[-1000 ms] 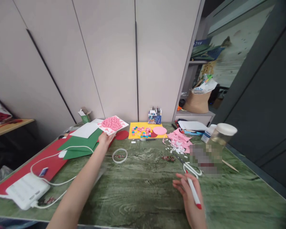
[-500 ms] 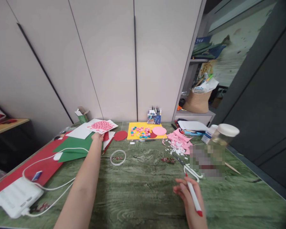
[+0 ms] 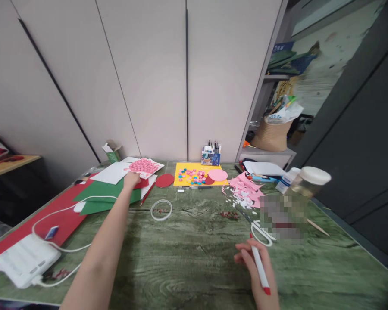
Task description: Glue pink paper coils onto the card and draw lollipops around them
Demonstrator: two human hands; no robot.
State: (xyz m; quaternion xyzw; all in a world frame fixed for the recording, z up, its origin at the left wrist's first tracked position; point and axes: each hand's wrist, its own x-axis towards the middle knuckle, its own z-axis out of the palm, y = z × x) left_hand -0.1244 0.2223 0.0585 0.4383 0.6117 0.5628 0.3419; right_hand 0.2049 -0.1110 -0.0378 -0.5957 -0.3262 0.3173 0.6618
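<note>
My left hand [image 3: 132, 178] reaches far across the table and is closed on the near edge of a white card [image 3: 158, 165] covered with small pink pieces. Its fingertips are hidden by the card. White paper [image 3: 112, 173], a green sheet [image 3: 98, 190] and a red sheet [image 3: 71, 221] lie around that hand. Near the front right, my right hand [image 3: 255, 258] holds a white marker with red ends [image 3: 260, 267], slanted between thumb and fingers. Just beyond it lie white-handled scissors [image 3: 261, 234].
A yellow sheet [image 3: 181, 181] bears colourful pieces and paper circles. Pink paper scraps [image 3: 245, 187] and a lidded jar [image 3: 313, 178] stand right. A clear ring [image 3: 161, 210] lies mid-table. A white power bank [image 3: 27, 260] trails cables at left; a pen box [image 3: 211, 155] stands behind.
The card with pink pieces has shifted slightly right and away in my left hand. My right hand keeps the marker, nearly unmoved. The whole view has shifted a little.
</note>
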